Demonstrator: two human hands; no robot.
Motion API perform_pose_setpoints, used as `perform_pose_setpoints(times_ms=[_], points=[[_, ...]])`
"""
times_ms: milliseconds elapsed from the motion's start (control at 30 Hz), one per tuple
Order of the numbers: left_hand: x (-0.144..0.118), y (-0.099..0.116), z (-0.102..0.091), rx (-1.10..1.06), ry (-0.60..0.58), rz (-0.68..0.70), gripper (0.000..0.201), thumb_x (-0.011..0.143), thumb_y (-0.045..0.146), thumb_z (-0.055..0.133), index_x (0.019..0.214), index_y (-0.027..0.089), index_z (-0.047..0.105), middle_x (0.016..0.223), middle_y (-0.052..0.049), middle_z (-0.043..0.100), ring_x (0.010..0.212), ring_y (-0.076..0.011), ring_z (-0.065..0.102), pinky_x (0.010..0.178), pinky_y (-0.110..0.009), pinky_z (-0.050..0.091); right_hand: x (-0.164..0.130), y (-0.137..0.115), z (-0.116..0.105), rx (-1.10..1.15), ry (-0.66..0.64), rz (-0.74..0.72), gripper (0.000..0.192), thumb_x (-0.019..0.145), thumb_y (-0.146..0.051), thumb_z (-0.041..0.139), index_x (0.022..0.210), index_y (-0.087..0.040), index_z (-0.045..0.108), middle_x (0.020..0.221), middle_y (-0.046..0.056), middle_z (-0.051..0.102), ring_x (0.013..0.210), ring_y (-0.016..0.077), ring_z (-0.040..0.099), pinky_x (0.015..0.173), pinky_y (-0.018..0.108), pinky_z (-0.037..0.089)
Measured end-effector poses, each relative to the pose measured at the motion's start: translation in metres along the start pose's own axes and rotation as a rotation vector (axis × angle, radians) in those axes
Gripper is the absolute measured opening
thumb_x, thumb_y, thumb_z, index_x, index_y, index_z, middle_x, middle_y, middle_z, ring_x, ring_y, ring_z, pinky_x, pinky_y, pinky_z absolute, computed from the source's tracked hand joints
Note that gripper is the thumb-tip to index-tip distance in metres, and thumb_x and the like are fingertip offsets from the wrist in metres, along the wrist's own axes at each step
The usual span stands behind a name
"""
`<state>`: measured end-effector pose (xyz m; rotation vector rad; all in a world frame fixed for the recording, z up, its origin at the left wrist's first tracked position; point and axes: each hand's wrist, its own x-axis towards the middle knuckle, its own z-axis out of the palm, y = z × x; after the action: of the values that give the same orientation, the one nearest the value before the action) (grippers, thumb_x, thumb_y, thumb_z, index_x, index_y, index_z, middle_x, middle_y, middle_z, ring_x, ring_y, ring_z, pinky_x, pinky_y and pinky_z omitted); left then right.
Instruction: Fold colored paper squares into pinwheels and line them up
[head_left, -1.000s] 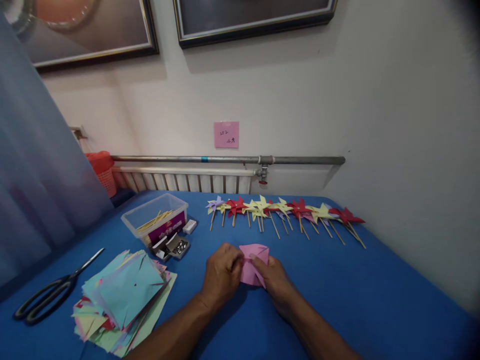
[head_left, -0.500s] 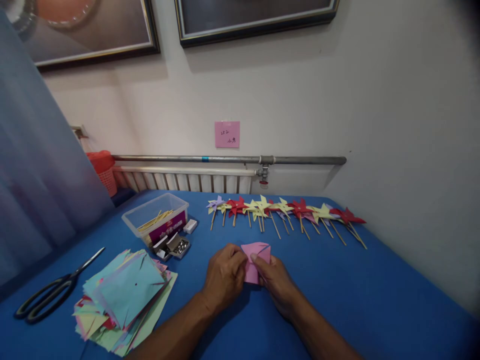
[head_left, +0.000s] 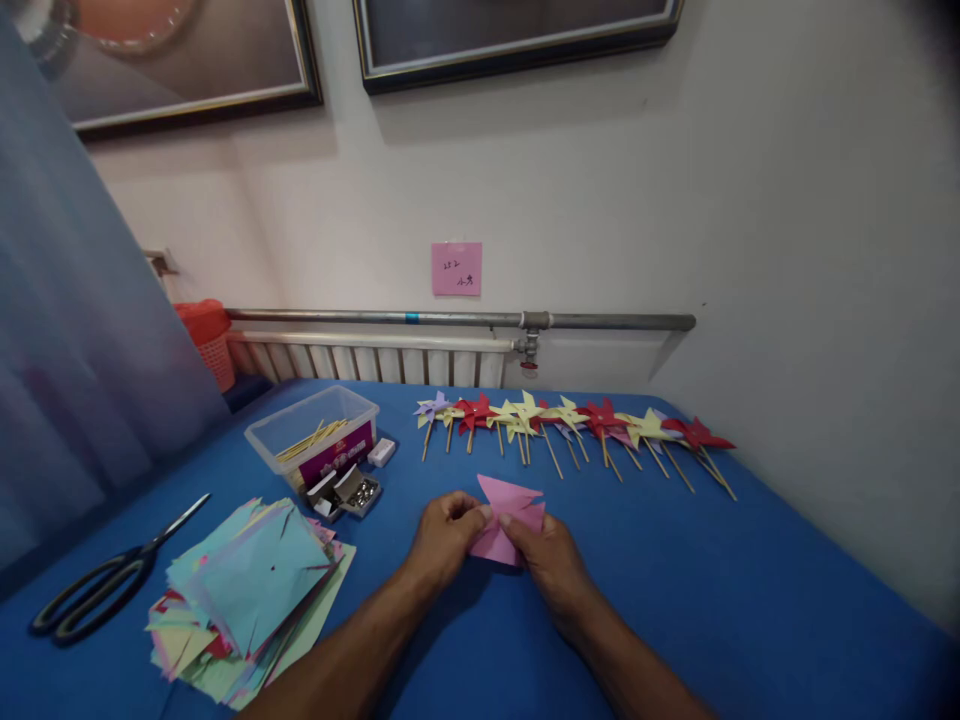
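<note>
A pink paper square (head_left: 507, 515) with cut corners is held over the blue table (head_left: 750, 600) in front of me. My left hand (head_left: 444, 538) pinches its left side with fingers curled. On the right side, my right hand (head_left: 546, 560) grips the lower edge. One pink flap stands up between the hands, folded towards the middle. A row of finished paper pinwheels on sticks (head_left: 570, 425) lies beyond the hands along the far table edge.
A stack of coloured cut paper squares (head_left: 247, 590) lies at the left, with black scissors (head_left: 97, 590) further left. A clear plastic box of sticks (head_left: 315, 435) and an open small box of pins (head_left: 352, 492) sit behind the stack. A radiator and pipe run along the wall.
A pink flap has been lifted and folded towards the centre. My left hand has tilted and drawn its fingers closer onto the paper; the paper sits slightly further from me.
</note>
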<state>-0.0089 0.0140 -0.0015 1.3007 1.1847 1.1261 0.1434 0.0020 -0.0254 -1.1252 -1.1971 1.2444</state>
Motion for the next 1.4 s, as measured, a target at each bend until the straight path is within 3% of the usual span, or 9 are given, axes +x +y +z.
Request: perform_pose_setpoints(times_ms=[167, 500, 967, 1133, 1400], points=[[0.001, 0.002, 0.001, -0.053, -0.007, -0.034, 0.029, 0.059, 0.04, 0.075, 0.063, 0.015, 0.06, 0.052, 0.004, 0.051, 0.05, -0.0084, 0.039, 0.05, -0.023, 0.028, 0.001, 0.002, -0.001, -0.005, -0.021, 0.039, 0.055, 0.075, -0.062, 0.071, 0.104, -0.016, 0.073, 0.083, 0.007, 0.078, 0.075, 0.0257, 0.071, 0.071, 0.036, 0.056], [0.0, 0.006, 0.002, -0.084, 0.027, -0.079, 0.035, 0.058, 0.046, 0.075, 0.058, 0.017, 0.055, 0.046, 0.006, 0.046, 0.044, -0.0069, 0.034, 0.046, -0.023, 0.024, -0.001, 0.0, -0.001, -0.1, -0.012, 0.027, 0.056, 0.074, -0.065, 0.069, 0.098, -0.015, 0.075, 0.08, 0.007, 0.077, 0.075, 0.0264, 0.07, 0.07, 0.035, 0.055], [0.001, 0.002, 0.002, -0.099, 0.02, -0.047, 0.037, 0.057, 0.045, 0.08, 0.059, 0.015, 0.059, 0.047, 0.005, 0.049, 0.045, -0.0068, 0.036, 0.047, -0.022, 0.025, -0.005, -0.009, 0.005, -0.041, -0.029, 0.048, 0.046, 0.073, -0.062, 0.07, 0.085, -0.017, 0.074, 0.073, 0.005, 0.074, 0.069, 0.0246, 0.066, 0.065, 0.033, 0.052], [0.001, 0.005, 0.002, -0.159, 0.008, -0.085, 0.035, 0.056, 0.043, 0.078, 0.056, 0.016, 0.056, 0.046, 0.005, 0.048, 0.045, -0.0066, 0.036, 0.048, -0.023, 0.025, -0.005, -0.01, 0.006, 0.035, -0.089, 0.022, 0.046, 0.073, -0.061, 0.071, 0.087, -0.017, 0.075, 0.073, 0.005, 0.074, 0.073, 0.0266, 0.068, 0.07, 0.036, 0.054], [0.002, 0.004, 0.003, -0.134, 0.043, -0.08, 0.032, 0.055, 0.041, 0.078, 0.057, 0.016, 0.057, 0.045, 0.005, 0.049, 0.043, -0.0066, 0.036, 0.046, -0.022, 0.024, -0.005, -0.008, 0.006, 0.035, -0.064, 0.043, 0.049, 0.073, -0.061, 0.072, 0.093, -0.017, 0.075, 0.08, 0.007, 0.077, 0.072, 0.0262, 0.069, 0.07, 0.036, 0.054]])
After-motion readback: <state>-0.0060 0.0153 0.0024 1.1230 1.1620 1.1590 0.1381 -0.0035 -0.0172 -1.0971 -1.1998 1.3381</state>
